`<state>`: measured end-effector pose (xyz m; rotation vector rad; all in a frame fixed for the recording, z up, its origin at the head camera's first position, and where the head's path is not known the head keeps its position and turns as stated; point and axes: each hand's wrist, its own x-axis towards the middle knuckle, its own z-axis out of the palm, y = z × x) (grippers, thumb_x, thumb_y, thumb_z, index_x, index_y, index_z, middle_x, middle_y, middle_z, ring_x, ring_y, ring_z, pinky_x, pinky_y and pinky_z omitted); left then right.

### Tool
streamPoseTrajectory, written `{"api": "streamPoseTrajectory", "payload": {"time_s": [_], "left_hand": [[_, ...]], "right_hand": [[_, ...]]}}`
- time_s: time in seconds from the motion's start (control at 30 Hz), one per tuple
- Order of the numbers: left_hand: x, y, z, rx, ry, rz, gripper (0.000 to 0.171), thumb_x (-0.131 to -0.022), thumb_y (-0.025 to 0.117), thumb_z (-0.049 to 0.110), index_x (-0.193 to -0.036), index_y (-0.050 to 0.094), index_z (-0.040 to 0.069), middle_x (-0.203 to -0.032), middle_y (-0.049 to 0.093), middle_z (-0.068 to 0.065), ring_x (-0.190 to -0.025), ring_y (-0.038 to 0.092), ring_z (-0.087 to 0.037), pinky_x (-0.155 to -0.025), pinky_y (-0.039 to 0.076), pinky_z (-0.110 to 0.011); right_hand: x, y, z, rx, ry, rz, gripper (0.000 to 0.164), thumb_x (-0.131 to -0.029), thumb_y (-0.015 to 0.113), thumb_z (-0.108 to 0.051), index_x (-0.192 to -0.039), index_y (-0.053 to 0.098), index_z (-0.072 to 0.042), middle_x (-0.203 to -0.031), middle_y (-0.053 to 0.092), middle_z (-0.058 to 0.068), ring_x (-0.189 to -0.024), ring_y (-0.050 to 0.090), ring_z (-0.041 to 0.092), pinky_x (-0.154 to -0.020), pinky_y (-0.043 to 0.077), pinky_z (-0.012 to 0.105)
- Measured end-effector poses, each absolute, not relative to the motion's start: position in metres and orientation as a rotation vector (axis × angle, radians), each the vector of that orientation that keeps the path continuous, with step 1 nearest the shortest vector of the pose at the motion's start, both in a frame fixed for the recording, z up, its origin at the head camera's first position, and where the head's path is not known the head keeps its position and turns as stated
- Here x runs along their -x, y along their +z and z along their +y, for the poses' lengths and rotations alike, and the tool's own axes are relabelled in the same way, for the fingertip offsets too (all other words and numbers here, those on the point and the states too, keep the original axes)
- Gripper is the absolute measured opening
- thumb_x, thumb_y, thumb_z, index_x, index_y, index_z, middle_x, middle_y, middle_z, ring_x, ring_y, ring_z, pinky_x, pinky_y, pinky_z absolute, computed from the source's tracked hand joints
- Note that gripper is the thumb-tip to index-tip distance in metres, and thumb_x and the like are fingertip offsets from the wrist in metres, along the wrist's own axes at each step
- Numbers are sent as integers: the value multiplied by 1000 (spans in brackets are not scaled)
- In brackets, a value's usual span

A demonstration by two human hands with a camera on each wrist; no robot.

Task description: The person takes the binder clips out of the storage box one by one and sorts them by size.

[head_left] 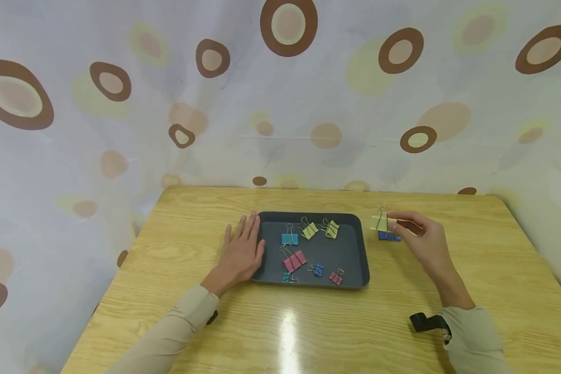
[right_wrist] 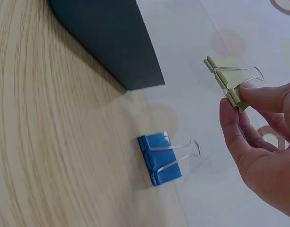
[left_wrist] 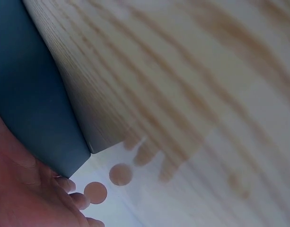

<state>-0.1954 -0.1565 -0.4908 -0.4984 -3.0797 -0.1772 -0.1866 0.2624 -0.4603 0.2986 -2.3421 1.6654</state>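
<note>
My right hand (head_left: 423,241) pinches a large yellow binder clip (head_left: 378,223) between thumb and fingers, to the right of the tray. In the right wrist view the yellow clip (right_wrist: 225,85) is held at one end, its wire handles pointing away. Below it a blue binder clip (right_wrist: 160,158) lies on the table, partly hidden by the yellow one in the head view. Against the left rim of the dark grey tray (head_left: 338,254) rests my left hand (head_left: 238,254), fingers straight. The left wrist view shows the hand (left_wrist: 36,189) beside the tray's outer wall (left_wrist: 36,85).
Inside the tray lie several binder clips: a light blue one (head_left: 290,239), two yellow ones, a large pink one (head_left: 294,261), a small pink one (head_left: 336,277), a small blue one (head_left: 318,270) and a small teal one (head_left: 286,277). A patterned curtain (head_left: 280,104) hangs behind the wooden table (head_left: 191,218).
</note>
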Motion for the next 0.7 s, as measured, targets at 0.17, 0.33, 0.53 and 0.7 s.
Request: {"api": "streamPoseTrajectory", "payload": {"time_s": [0.17,0.33,0.53,0.7], "left_hand": [[195,-492,-157,515,-194,-3065,65,-111,29,37,-165,12,3,-172,9,-11,-157,12,-34,-121,11,-63],[194,-492,-159,514,-196,-3058,65,-111,30,36,-164,12,3,-172,10,-13,-156,13,-35,-120,12,-64],[194,-491,-158,524,-190,-3063,65,-111,28,35,-164,11,2,-172,10,-13,-157,12,-36,-120,12,-64],[194,-490,-156,525,-197,-3068,64,-111,31,32,-164,12,2,-172,9,-13,-156,12,-36,-121,12,-62]], "right_hand": [[188,-465,277,-243,1718,-2293,26,-97,71,-6,-122,72,1,-122,69,7,-108,67,2,-85,53,15],[191,-469,290,-222,1894,-2150,25,-95,70,1,-120,71,5,-120,70,9,-105,69,5,-85,55,18],[191,-475,310,-147,1964,-2093,29,-96,70,-1,-122,67,12,-120,69,4,-102,71,4,-85,55,19],[190,-479,327,-111,2031,-2022,28,-95,69,2,-121,67,12,-118,68,5,-100,71,5,-84,55,19]]}}
